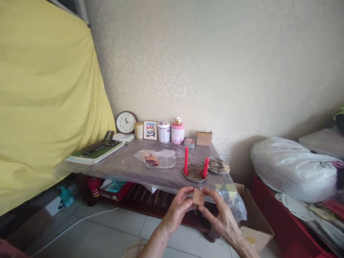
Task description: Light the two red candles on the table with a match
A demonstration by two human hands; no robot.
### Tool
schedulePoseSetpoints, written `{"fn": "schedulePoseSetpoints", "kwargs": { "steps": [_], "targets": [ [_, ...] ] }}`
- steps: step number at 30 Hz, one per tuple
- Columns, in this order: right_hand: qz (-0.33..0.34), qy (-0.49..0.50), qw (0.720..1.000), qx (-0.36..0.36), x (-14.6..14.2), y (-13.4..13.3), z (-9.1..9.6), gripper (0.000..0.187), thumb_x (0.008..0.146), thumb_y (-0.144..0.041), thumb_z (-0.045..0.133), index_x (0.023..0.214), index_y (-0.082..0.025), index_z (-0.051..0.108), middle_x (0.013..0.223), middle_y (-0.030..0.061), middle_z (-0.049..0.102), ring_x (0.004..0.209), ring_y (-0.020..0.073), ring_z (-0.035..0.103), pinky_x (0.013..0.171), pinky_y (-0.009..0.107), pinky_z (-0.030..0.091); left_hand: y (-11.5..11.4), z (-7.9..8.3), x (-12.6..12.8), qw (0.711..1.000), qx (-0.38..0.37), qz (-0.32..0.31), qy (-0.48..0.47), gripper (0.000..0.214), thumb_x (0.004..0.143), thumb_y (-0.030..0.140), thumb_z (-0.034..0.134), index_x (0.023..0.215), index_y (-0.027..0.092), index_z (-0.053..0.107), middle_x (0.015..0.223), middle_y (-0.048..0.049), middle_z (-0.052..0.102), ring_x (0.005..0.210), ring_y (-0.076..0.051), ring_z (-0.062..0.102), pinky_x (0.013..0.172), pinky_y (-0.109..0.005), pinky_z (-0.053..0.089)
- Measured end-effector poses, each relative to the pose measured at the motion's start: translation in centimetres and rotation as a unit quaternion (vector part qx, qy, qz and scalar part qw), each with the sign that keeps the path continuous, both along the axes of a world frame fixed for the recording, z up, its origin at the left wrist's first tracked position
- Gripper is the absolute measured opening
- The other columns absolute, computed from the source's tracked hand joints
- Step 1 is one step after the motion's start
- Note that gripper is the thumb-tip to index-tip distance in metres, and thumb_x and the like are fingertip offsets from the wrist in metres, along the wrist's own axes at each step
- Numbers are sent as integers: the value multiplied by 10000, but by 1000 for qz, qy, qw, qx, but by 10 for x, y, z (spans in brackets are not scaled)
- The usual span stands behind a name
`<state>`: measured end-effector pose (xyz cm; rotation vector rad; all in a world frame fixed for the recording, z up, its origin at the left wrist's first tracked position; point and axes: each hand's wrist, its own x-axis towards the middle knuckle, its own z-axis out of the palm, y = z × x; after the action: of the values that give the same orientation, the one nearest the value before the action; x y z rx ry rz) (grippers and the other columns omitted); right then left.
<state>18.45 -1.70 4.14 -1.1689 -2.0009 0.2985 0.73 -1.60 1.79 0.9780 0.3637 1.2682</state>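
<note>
A small tan matchbox (198, 197) with red marks on its face is held in front of the table's near edge. My left hand (180, 206) is closed on its left side, thumb and fingers pinching it. On the other side, my right hand (219, 213) grips the box between thumb and forefinger. Just beyond stand two red candles, a taller one (186, 160) and a shorter one (205, 167), on a round patterned plate (195, 179). To the right, a second plate (212, 160) bears a pile of matchsticks (221, 167). More matchboxes (152, 159) lie on a clear plastic bag (168, 154).
The low table (126, 165) wears a clear plastic cover. Along its back stand a clock (126, 122), a framed picture (150, 130), a white tub (164, 132), a pink tub (177, 133) and a small cardboard box (204, 138). A large carton (258, 222) sits right of the table.
</note>
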Motion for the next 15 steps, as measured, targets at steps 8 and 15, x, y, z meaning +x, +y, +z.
{"fn": "schedulePoseSetpoints", "kwargs": {
  "steps": [8, 15],
  "targets": [
    [18, -2, 1000, -13, -3, -1, 0, 403, 820, -390, 567, 1187, -249, 474, 1152, 68, 595, 1081, 249, 559, 918, 416, 469, -3, 3, -1, 997, 21, 23, 70, 403, 731, 257, 660, 1115, 200, 552, 1160, -109, 591, 1071, -254, 515, 872, -350, 378],
    [19, 2, 1000, -19, -1, 1, -2, 401, 818, -395, 562, 1180, -240, 493, 1148, 75, 607, 1078, 256, 568, 914, 416, 477, -5, 8, -2, 996, 7, 15, 88, 403, 731, 278, 665, 1111, 194, 561, 1099, -117, 644, 1002, -234, 557, 834, -333, 405]
  ]
}}
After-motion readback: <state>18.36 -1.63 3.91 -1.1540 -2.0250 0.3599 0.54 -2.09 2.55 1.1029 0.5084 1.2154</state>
